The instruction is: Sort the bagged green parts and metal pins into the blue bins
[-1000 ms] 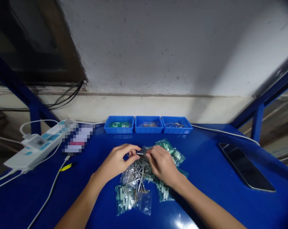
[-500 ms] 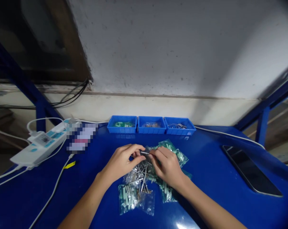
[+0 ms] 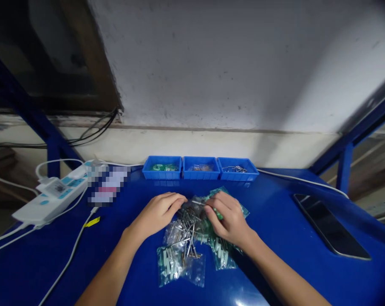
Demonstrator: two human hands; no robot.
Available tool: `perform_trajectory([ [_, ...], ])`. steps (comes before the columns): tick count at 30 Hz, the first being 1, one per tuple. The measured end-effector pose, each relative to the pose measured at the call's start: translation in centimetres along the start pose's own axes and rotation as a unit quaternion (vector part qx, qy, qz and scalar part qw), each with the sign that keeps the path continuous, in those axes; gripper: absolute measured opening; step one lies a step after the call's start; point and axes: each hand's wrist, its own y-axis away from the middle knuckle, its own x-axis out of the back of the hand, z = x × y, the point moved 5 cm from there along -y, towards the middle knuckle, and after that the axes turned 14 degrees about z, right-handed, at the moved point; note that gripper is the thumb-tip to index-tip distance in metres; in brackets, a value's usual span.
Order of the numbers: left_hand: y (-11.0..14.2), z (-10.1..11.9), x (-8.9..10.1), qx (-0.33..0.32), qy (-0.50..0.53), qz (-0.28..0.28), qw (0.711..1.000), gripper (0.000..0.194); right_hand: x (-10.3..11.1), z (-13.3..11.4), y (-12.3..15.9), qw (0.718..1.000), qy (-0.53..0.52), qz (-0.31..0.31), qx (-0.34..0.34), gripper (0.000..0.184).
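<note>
My right hand (image 3: 227, 214) pinched a slim metal rod (image 3: 199, 203) over the bench's (image 3: 269, 212) middle.
I couldn't tell whether my left hand (image 3: 160, 212) gripped anything. Below lay crinkled plastic bags (image 3: 195, 272) and shiny rods (image 3: 189, 243); three blue bins (image 3: 201, 175) lined the far edge, a white power strip (image 3: 39, 210) lay toward the left edge, a glossy phone (image 3: 331, 227) toward the right.

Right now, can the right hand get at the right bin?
Probably yes: the right bin is open on top, just beyond the right hand, and only low green bags lie between. Its fingers seem to hold a rod, though.
</note>
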Motion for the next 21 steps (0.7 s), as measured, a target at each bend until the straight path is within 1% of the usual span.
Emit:
perform_trajectory([
  [2,0.1,-1.7,0.1,0.024,-0.035,-0.027,0.999,0.024,1.9,1.4,-0.8,0.998,0.017,0.068,0.008,0.012],
  [3,0.2,-2.4,0.0,0.031,-0.055,-0.046,0.997,0.022,2.9,2.6,-1.1,0.994,0.045,0.104,-0.003,0.011],
  [4,0.3,-3.0,-0.1,0.038,-0.074,-0.065,0.994,0.021,3.9,4.1,-1.3,0.985,0.089,0.142,-0.030,0.011],
  [5,0.5,-3.6,-0.3,0.045,-0.092,-0.082,0.991,0.019,4.7,5.8,-1.3,0.974,0.147,0.156,-0.079,0.010],
  [6,0.6,-3.9,-0.5,0.052,-0.107,-0.093,0.989,0.016,5.2,7.5,-1.0,0.960,0.198,0.143,-0.138,0.012],
  [7,0.8,-4.1,-0.7,0.058,-0.119,-0.098,0.986,0.012,5.3,8.9,-0.6,0.946,0.236,0.116,-0.190,0.022],
  [8,0.8,-4.1,-0.9,0.060,-0.127,-0.100,0.985,0.010,5.2,9.9,-0.1,0.934,0.259,0.083,-0.230,0.031],
  [9,0.9,-4.0,-1.1,0.061,-0.130,-0.100,0.985,0.012,4.8,10.3,0.5,0.928,0.264,0.048,-0.258,0.037],
  [11,0.8,-3.8,-1.4,0.052,-0.117,-0.096,0.987,0.016,3.3,9.7,1.5,0.934,0.224,-0.014,-0.277,0.036],
  [13,0.4,-3.5,-1.2,0.040,-0.092,-0.077,0.992,0.018,1.2,7.5,2.0,0.954,0.137,-0.064,-0.261,0.031],
  [15,0.0,-3.3,-0.5,0.034,-0.065,-0.034,0.997,0.018,-0.7,4.7,2.1,0.967,0.058,-0.093,-0.231,0.028],
  [18,-0.5,-2.4,0.5,0.040,-0.020,0.052,0.998,0.014,-2.5,1.4,2.1,0.975,-0.016,-0.113,-0.190,0.029],
  [21,-0.5,-0.4,0.4,0.038,0.041,0.110,0.992,0.011,-2.9,-0.3,2.1,0.983,-0.050,-0.096,-0.148,0.029],
])
